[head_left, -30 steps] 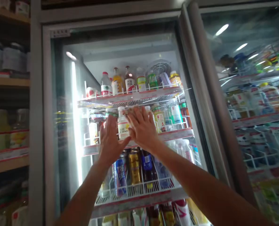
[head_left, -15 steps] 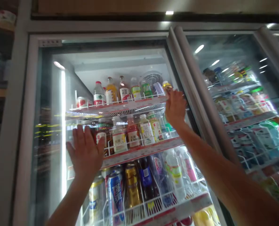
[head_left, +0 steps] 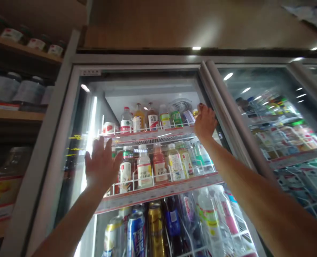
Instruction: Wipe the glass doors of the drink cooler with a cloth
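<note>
A glass-door drinks fridge [head_left: 141, 66] stands before me, its lit shelves showing through the glass. My left hand [head_left: 101, 164] is raised with fingers spread at the left part of the door, over the middle shelf; whether it touches the glass I cannot tell. Higher up, my right hand [head_left: 205, 122] is at the door's right side near the vertical handle [head_left: 225, 107]. Its fingers are slightly bent, with nothing visible in them. Behind the glass are a red-capped bottle [head_left: 126, 120], a pink juice bottle [head_left: 160, 164] and a gold can [head_left: 156, 228].
Another fridge door [head_left: 257, 76] adjoins on the right, with packed drinks behind it. To the left, wooden shelves [head_left: 16, 115] hold several jars and tubs. A brown panel [head_left: 153, 32] runs above the fridges.
My view has shifted up and left, so the fridge sits lower and more side shelving shows. Both hands stay raised at the door; my right fingers look more bent.
</note>
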The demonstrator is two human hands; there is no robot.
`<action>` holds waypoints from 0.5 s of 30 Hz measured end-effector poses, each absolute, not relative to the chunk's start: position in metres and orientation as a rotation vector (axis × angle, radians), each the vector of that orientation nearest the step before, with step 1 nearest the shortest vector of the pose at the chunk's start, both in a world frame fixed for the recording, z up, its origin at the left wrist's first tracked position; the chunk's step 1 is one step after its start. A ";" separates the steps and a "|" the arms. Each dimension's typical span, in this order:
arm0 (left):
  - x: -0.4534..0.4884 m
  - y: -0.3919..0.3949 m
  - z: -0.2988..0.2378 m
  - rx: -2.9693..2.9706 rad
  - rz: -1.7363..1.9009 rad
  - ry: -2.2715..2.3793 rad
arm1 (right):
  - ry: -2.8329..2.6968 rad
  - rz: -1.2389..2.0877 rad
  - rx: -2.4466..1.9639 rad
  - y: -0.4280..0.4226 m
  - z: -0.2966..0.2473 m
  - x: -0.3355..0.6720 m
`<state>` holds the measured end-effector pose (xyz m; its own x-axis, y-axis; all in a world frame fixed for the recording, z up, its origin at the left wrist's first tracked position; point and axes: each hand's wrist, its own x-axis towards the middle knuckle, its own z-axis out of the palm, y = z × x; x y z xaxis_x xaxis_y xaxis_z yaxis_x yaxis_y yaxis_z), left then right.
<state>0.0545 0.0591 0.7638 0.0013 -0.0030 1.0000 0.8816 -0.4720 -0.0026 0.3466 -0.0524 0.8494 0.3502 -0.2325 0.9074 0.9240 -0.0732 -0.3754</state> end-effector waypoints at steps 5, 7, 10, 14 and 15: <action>0.034 0.065 0.800 -1.550 -1.538 -0.960 | -1.329 -1.484 -1.097 -0.006 0.824 0.235; 0.031 0.070 0.800 -1.553 -1.550 -0.939 | -1.562 -1.645 -0.992 0.003 0.809 0.220; 0.032 0.074 0.795 -1.546 -1.590 -0.926 | -1.312 -1.538 -1.118 -0.018 0.810 0.267; 0.035 0.074 0.793 -1.524 -1.623 -0.886 | -0.765 -1.230 -1.246 -0.056 0.850 0.354; 0.035 0.074 0.793 -1.524 -1.632 -0.886 | -0.725 -1.202 -1.243 -0.056 0.858 0.358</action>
<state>0.0355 0.0738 0.7928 -0.0392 -0.0511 0.9979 0.8648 -0.5021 0.0082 0.3581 -0.0563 0.8584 0.2714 -0.2785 0.9213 0.9449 -0.1052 -0.3101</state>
